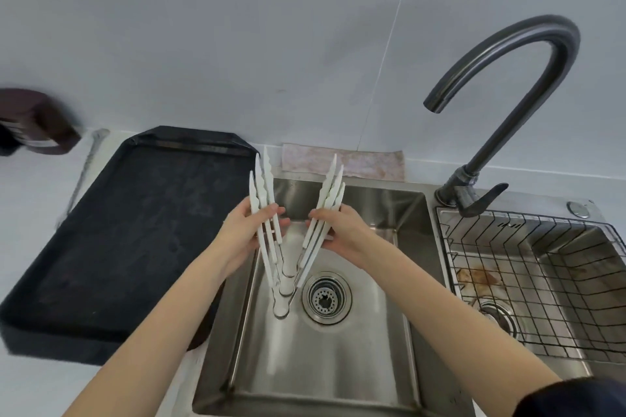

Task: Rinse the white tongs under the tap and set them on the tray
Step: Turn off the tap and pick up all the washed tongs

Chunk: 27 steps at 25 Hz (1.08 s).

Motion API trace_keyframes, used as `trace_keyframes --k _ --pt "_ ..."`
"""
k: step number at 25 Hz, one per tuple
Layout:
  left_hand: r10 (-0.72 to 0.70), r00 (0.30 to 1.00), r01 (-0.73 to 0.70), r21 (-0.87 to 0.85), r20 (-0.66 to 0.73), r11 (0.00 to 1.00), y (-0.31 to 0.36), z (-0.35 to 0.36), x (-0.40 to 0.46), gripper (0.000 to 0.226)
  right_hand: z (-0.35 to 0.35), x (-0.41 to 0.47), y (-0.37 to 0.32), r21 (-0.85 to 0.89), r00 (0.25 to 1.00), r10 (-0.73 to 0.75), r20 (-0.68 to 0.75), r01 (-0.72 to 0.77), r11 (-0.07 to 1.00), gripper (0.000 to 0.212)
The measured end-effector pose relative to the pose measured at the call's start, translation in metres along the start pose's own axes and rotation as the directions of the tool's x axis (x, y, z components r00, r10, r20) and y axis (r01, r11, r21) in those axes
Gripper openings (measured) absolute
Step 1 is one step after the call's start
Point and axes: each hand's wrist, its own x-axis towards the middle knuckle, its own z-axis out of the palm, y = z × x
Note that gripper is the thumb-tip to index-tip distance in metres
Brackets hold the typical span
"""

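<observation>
Tongs (288,240) mid-frame over sink (338,366), splayed in a V, tips toward the wall. Left hand (247,234) grips one arm bundle, right hand (342,234) the other. Tap (437,101) spout upper right, dry; tray (135,230) left, nearer left hand.

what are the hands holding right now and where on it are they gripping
Both hands hold the white tongs, spread open over the sink. The left hand grips one set of arms mid-length, the right hand the other.
</observation>
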Motion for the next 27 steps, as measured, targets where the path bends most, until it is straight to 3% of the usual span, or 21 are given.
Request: trace_keyframes --k 5,13,18,22,27 --pt "0.009 0.998 -0.007 0.037 -0.067 0.999 0.028 -0.055 0.005 0.018 0.062 0.022 -0.006 -0.067 0.998 0.043 0.050 -0.040 0.997 0.012" --pt "-0.070 0.986 0.084 0.088 -0.150 0.993 0.033 -0.117 0.022 0.022 0.123 0.058 0.005 -0.035 0.978 0.191 0.079 -0.189 0.981 0.006" --pt "-0.086 0.980 0.126 0.224 -0.180 0.966 0.028 -0.138 0.037 0.028 0.136 0.074 0.005 -0.221 0.987 0.155 0.049 -0.141 0.965 0.016" --pt "-0.076 0.967 0.163 0.364 -0.242 0.917 0.025 -0.147 0.048 0.035 0.142 0.081 0.004 -0.517 0.992 0.129 0.005 -0.108 0.849 0.036" --pt "-0.043 0.953 0.190 0.477 -0.301 0.858 0.031 -0.155 0.060 0.036 0.154 0.080 -0.002 -0.776 0.993 0.114 0.019 -0.058 0.628 0.035"
